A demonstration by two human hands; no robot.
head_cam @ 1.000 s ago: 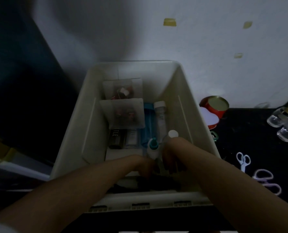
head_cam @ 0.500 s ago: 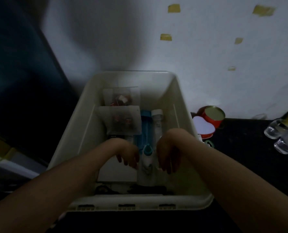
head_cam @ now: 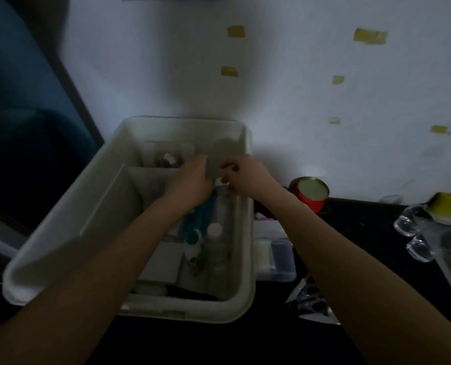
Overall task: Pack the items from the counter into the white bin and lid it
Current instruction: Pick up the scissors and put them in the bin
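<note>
The white bin (head_cam: 61, 233) stands open on the dark counter, against the wall. Inside lie clear packets (head_cam: 169, 159) at the far end, a blue tube (head_cam: 196, 219), a clear bottle with a white cap (head_cam: 215, 230) and a white box (head_cam: 161, 264). Both my hands reach into the far half of the bin. My right hand (head_cam: 248, 177) pinches the white cap (head_cam: 221, 182) of a clear tube. My left hand (head_cam: 192, 177) lies over the blue tube's far end, back up; its fingers are blurred. No lid is in view.
Right of the bin, on the black counter, stand a red tin with a gold lid (head_cam: 311, 193), a clear plastic case (head_cam: 274, 259), a silver foil packet (head_cam: 308, 301) and clear glassware (head_cam: 414, 238). The white wall rises directly behind; a dark blue panel (head_cam: 21, 101) is on the left.
Both hands have moved from the near end of the bin to its far end. The right hand now pinches the clear tube's cap. The view has pulled back.
</note>
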